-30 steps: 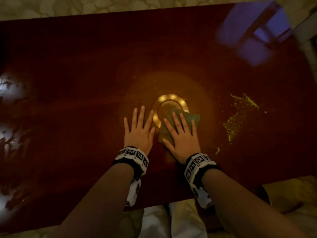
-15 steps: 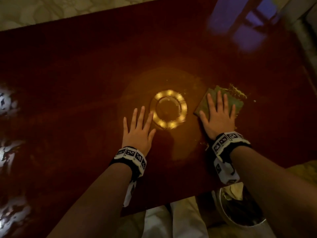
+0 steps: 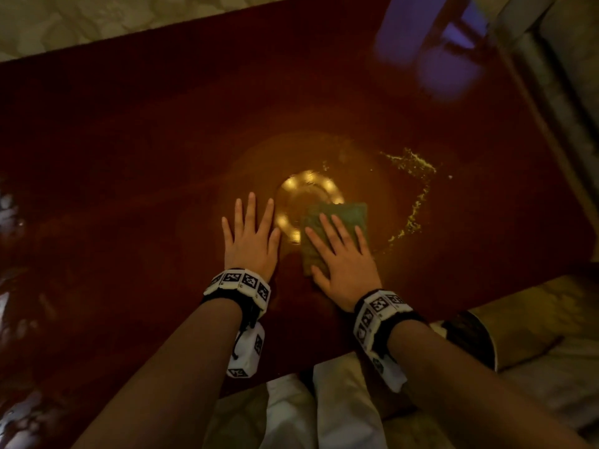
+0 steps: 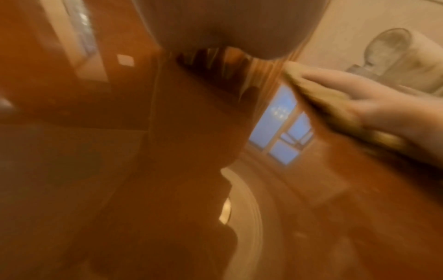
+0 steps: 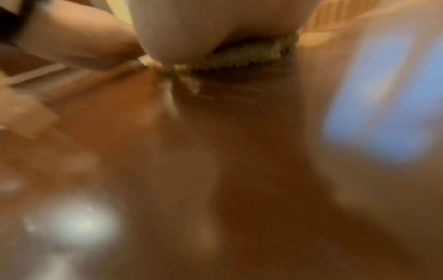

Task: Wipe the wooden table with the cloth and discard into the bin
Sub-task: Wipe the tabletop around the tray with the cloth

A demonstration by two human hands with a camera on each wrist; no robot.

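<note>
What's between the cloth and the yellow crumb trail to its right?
Only bare wooden table, lit by a glow, separates the cloth under the right hand from the crumb trail. The head view shows it.

No readable text or labels

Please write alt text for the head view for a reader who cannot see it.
A right hand presses a green cloth flat on a glossy wooden table, beside the flat left hand. Yellow crumbs arc to the cloth's right.
</note>
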